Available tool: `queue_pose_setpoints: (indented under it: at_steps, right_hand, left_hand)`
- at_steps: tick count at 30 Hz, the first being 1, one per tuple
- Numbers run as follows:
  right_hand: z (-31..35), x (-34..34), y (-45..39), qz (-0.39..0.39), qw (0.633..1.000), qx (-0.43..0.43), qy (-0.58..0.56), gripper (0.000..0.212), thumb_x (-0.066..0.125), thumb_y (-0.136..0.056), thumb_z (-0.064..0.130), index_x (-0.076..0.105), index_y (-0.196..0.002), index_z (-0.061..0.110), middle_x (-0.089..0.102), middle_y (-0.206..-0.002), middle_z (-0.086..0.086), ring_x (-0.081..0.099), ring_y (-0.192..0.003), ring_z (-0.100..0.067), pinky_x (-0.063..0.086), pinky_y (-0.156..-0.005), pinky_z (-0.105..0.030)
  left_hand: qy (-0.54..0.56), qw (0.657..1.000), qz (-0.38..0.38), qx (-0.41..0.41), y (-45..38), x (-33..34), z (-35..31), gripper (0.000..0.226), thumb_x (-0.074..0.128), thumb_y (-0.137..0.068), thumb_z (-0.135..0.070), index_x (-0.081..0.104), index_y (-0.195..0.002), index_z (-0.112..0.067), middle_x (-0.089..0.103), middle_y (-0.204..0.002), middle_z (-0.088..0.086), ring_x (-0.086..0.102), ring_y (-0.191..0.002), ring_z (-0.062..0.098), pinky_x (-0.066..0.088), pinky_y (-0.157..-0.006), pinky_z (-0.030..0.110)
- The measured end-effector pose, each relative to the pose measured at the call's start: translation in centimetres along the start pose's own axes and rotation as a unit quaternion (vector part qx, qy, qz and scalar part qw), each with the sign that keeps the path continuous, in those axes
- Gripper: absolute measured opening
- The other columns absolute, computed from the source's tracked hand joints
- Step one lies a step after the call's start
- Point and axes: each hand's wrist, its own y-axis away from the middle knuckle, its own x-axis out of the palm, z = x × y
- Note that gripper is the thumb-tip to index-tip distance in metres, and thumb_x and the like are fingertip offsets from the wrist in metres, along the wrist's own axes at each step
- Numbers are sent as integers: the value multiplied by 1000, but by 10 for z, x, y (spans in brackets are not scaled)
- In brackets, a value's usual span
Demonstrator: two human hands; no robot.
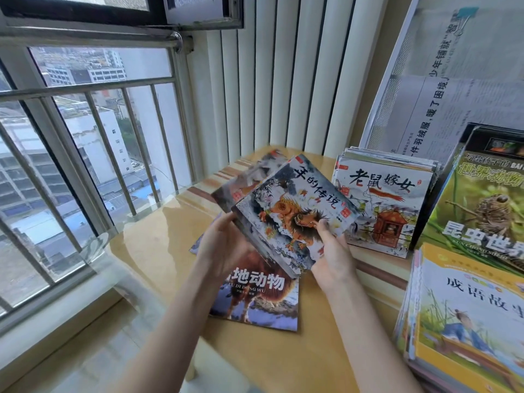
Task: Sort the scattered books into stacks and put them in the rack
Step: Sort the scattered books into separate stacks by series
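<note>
Both my hands clamp a small batch of thin books (295, 214), left hand (224, 245) at one edge, right hand (331, 251) at the other, squaring them above the table (158, 251) mid-left; probably bound for the upright stack (382, 205) at the far edge.

A: Where does the single view look from?
B: From the person's head, forward and down, close over the worktop (283, 361), window (85, 165) to the left, wide-angle bending the edges
</note>
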Motion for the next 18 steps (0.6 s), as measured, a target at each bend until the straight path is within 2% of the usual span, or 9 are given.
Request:
queue_pose_setpoints:
  at_steps: [3, 5, 7, 8, 9, 11, 13, 15, 18]
  right_hand:
    - [-2, 5, 5, 9, 1000, -23, 6, 79, 60, -91, 22, 9, -150, 30, 28, -153, 2, 28, -140, -23, 19, -114, -55]
    - [-2, -1, 2, -3, 997, -59, 39, 68, 60, -91, 21, 23, -147, 29, 36, -149, 3, 35, -136, -19, 21, -113, -53]
    - [3, -8, -4, -31, 987, -124, 100, 58, 59, -92, 15, 33, -142, 26, 41, -146, 2, 42, -131, -16, 29, -111, -48]
    - [4, -12, -7, -39, 978, -153, 136, 63, 60, -91, 14, 29, -144, 27, 38, -148, 2, 40, -132, -16, 31, -111, -45]
    - [5, -15, -8, -40, 970, -169, 169, 68, 61, -91, 15, 25, -146, 31, 32, -151, 3, 37, -135, -16, 32, -111, -44]
    - [1, -16, -11, -37, 964, -171, 200, 70, 62, -90, 15, 23, -145, 36, 32, -151, 5, 36, -135, -17, 33, -110, -46]
    - [-5, -13, -12, -31, 966, -163, 197, 67, 61, -91, 12, 27, -143, 35, 34, -147, 9, 37, -133, -15, 33, -110, -45]
    - [-11, -10, -12, -31, 967, -145, 207, 70, 61, -91, 14, 23, -146, 33, 29, -145, 15, 31, -133, -11, 30, -111, -45]
    - [-15, -10, -14, -40, 963, -140, 228, 70, 61, -91, 18, 22, -147, 32, 28, -152, 6, 30, -138, -18, 31, -110, -50]
  left_hand:
    - [17, 998, 42, -48, 7, 17, 12, 79, 26, -86, -68, 43, -138, -11, 48, -140, 19, 45, -129, 37, 23, -110, 62]
    - [-13, 998, -34, -41, 11, 26, 7, 86, 18, -84, -74, 56, -124, -9, 62, -124, 17, 57, -116, 34, 36, -105, 54]
    - [-185, 966, -181, 20, 9, 22, -4, 70, 21, -94, -62, 65, -95, -6, 71, -97, 14, 64, -91, 27, 47, -88, 40]
    - [-317, 910, -257, 68, 6, 14, -11, 56, 31, -98, -51, 64, -87, -7, 71, -94, 14, 62, -85, 24, 47, -81, 35]
    - [-454, 825, -319, 108, 1, -1, -19, 40, 41, -98, -39, 63, -91, -6, 69, -100, 15, 60, -86, 24, 45, -79, 33]
    - [-651, 670, -348, 80, -7, -29, -29, 33, 52, -92, -23, 57, -117, -3, 62, -119, 18, 56, -105, 30, 40, -87, 35]
    - [-737, 600, -310, 7, -15, -47, -30, 43, 52, -90, -18, 49, -130, -3, 57, -127, 20, 46, -120, 36, 37, -96, 39]
    - [-739, 604, -298, 8, -23, -49, -25, 38, 48, -90, -12, 49, -128, -6, 57, -126, 20, 46, -120, 36, 39, -95, 40]
    - [-663, 678, -317, 33, -30, -40, -23, 30, 48, -89, -6, 52, -118, -9, 61, -114, 16, 58, -94, 30, 47, -74, 35]
